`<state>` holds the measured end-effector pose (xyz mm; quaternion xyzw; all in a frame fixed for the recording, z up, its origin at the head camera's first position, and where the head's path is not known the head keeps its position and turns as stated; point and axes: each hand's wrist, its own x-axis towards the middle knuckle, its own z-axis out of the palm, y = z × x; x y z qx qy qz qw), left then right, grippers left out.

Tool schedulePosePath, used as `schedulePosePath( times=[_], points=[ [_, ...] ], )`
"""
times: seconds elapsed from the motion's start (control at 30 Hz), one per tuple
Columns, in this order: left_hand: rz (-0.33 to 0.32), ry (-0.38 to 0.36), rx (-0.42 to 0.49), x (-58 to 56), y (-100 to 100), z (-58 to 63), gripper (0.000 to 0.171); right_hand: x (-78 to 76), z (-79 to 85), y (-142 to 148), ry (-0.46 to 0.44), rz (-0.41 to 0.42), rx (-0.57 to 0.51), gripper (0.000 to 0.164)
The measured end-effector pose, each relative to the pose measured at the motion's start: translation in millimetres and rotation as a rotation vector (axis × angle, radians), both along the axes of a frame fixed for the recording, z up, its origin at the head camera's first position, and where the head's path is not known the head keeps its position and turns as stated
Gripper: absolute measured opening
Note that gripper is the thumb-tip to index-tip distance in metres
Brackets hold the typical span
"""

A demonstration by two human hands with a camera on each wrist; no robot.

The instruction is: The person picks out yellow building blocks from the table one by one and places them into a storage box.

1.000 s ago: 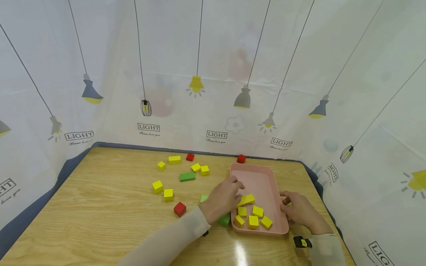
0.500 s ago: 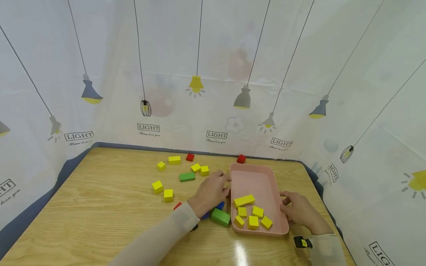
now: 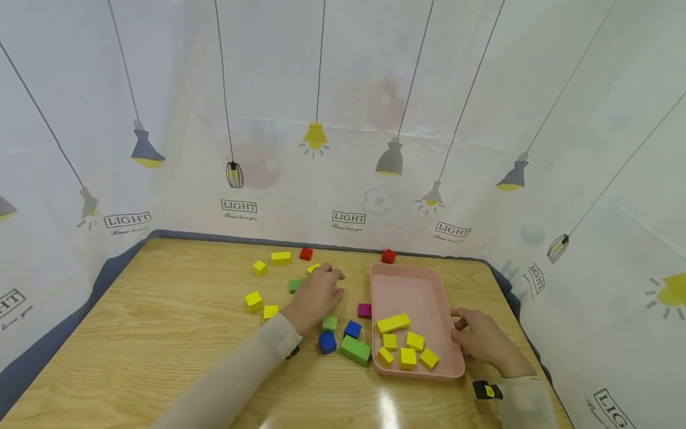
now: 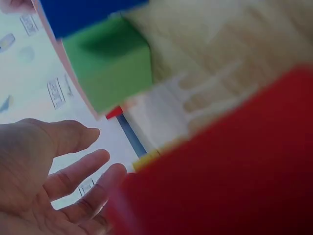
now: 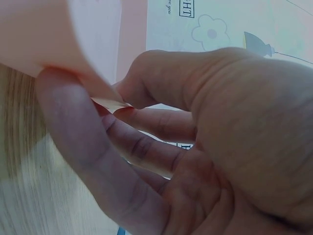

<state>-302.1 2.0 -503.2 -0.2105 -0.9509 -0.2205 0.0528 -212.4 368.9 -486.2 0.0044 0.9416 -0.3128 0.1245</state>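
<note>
My left hand point(image 3: 316, 297) hovers over the blocks left of the tray, fingers loosely spread and holding nothing. Close by are a yellow block point(image 3: 313, 269), a partly covered green block point(image 3: 293, 286) and a light green block point(image 3: 329, 323). In the left wrist view the hand point(image 4: 63, 171) has a large blurred red block point(image 4: 234, 176) beside it and a light green block point(image 4: 112, 68) above. My right hand point(image 3: 485, 339) grips the right side of the pink tray point(image 3: 446, 298). The right wrist view shows thumb and fingers point(image 5: 142, 142) at the tray's rim.
Several yellow blocks point(image 3: 407, 358) lie in the tray's near half. Left of it sit a magenta block point(image 3: 365, 310), blue blocks point(image 3: 327, 343) and a long green block point(image 3: 355, 350). A red block point(image 3: 388, 256) lies behind the tray, near the table's back edge.
My left hand has moved from over the tray leftward to the loose blocks, uncovering the magenta and blue ones. A long yellow block now lies in the tray, released. The right hand stays put.
</note>
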Motion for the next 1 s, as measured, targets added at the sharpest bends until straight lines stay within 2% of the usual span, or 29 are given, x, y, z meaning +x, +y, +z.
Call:
schedulePosePath(
  times=[0.27, 0.57, 0.77, 1.0],
  points=[
    [0.090, 0.030, -0.031, -12.9, -12, 1.3, 0.033, -0.4, -0.8, 2, 0.005, 0.001, 0.004, 0.054],
    [0.148, -0.005, -0.114, -15.3, -16, -5.5, 0.046, 0.6, -3.3, 0, -0.008, -0.016, -0.028, 0.054],
    [0.143, -0.041, -0.144, -13.9, -18, -6.3, 0.047, 1.7, -1.6, 0, 0.003, -0.010, -0.039, 0.053],
    [0.112, -0.022, -0.138, -17.2, -18, -8.7, 0.050, 0.8, -2.1, 0, -0.008, -0.019, -0.024, 0.053]
  ],
)
